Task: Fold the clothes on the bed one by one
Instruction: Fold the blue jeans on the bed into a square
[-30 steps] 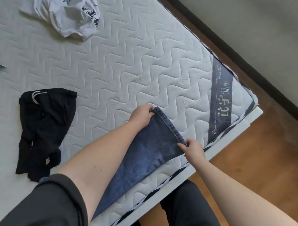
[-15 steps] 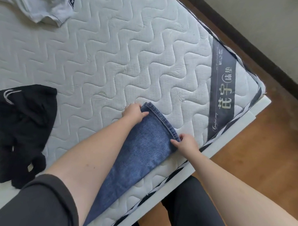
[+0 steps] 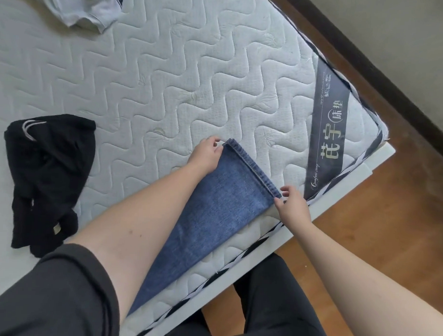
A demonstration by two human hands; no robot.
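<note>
Two hands: both at the hem end of the blue jeans (image 3: 221, 210), one at each corner.
Left hand (image 3: 207, 154): pinches the far-left hem corner.
Right hand (image 3: 293, 205): pinches the near-right hem corner, other fingers spread loosely.
Jeans: lie flat along the near edge of the mattress (image 3: 168, 78), hem toward the right.
Black garment (image 3: 47, 176): crumpled at the left, well apart from the jeans.
White shirt (image 3: 90, 5): far left, partly out of view.

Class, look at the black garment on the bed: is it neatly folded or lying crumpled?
Crumpled. The black garment lies in an uneven bunched heap on the mattress, with ragged ends trailing and no straight folded edges.
</note>
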